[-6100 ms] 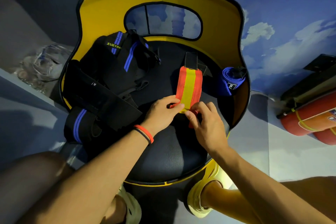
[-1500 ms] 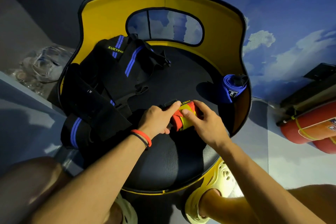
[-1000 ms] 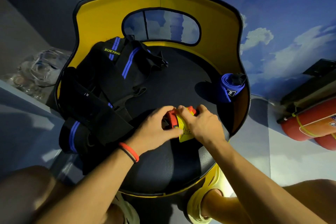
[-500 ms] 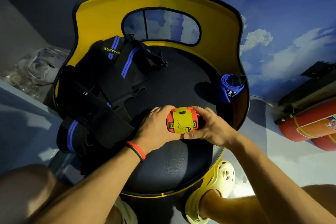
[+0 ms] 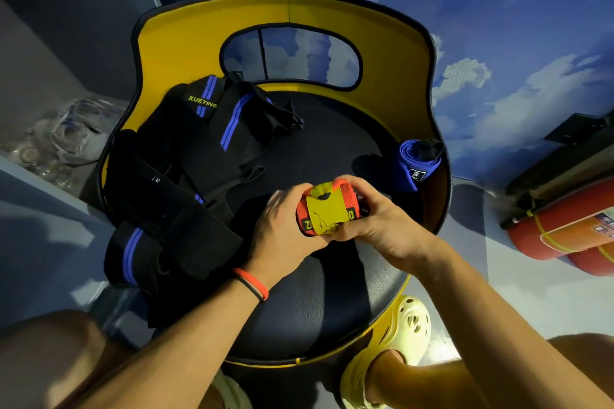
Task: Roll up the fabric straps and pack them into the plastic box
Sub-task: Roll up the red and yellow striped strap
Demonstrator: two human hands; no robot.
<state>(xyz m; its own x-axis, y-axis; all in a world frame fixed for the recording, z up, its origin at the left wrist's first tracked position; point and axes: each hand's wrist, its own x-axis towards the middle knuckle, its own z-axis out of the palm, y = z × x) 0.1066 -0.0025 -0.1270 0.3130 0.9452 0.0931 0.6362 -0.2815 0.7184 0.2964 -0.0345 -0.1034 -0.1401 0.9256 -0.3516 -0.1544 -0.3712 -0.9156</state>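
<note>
Two hands clasp the rolled orange-yellow strap (image 5: 327,212), fingers curled round its ends: left hand (image 5: 282,229), right hand (image 5: 382,226). Squeeze firmly, press its free end flat so coils cannot loosen.

head view | faces forward-down | close above chair seat (image 5: 332,309) | edges seemingly warped

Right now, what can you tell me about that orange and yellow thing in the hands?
It is a fabric strap rolled into a tight, chunky bundle: orange woven cloth with a yellow band around the middle, some letters and a small drawing. A yellow end pokes out on top. It lies sideways over the black chair seat, the left hand gripping one end and the right hand the other.
</note>
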